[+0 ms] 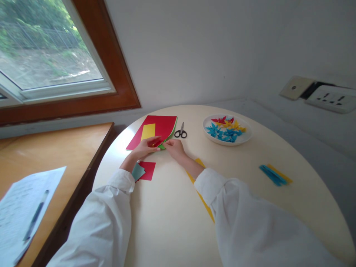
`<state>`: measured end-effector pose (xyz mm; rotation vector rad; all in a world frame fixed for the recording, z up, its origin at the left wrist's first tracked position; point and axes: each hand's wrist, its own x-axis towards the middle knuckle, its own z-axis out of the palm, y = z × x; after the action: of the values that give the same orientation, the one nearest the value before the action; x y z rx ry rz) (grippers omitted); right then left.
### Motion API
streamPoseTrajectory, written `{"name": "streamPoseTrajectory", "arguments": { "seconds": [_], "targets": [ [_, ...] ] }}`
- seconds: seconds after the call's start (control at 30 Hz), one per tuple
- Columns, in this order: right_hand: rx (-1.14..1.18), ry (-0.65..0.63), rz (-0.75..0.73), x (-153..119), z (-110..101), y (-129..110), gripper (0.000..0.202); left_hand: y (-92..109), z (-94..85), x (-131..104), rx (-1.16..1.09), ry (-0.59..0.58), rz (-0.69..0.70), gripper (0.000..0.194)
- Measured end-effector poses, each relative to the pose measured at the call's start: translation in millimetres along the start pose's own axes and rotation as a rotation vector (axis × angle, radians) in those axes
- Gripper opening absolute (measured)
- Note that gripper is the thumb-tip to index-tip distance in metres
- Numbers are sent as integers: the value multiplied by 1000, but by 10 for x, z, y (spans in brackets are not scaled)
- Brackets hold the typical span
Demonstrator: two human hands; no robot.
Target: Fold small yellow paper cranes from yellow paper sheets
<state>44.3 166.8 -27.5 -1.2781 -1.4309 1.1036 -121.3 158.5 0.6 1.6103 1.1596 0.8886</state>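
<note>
Beside the near right corner of the red paper stack (164, 124): right hand (174, 148) pinches the edge of a green sheet (162, 147); left hand (146, 147) lies over the same corner, firmness of its hold cannot be told. Finished, by appearance: pointed paper shapes (226, 131) in red, yellow and blue on a white plate (248, 136), well right of stack; no green one seen. Apparently unworked: yellow slip (148, 130) on stack, red square (149, 171) just nearer the person. Scissors (180, 134) just right of stack, unheld. Blue and yellow strips (274, 175) far right, stage unclear.
</note>
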Motion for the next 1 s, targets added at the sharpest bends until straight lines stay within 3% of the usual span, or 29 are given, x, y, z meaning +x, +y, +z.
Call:
{"name": "streamPoseTrajectory", "arguments": {
  "seconds": [0.2,0.57,0.77,0.9,1.0],
  "targets": [
    [38,-6,18,10,7,29,21,18,77,-46,24,214,-10,32],
    [6,-14,36,-8,-24,-13,24,-27,113,-1,100,368,-25,41],
    [-46,-9,22,-14,-34,-29,21,-3,88,28,258,374,11,48],
    [-99,-13,13,-13,-56,-39,20,52,63,53,415,284,39,51],
    [-145,-21,15,3,-92,-65,24,80,38,56,521,184,61,43]
  ]
}}
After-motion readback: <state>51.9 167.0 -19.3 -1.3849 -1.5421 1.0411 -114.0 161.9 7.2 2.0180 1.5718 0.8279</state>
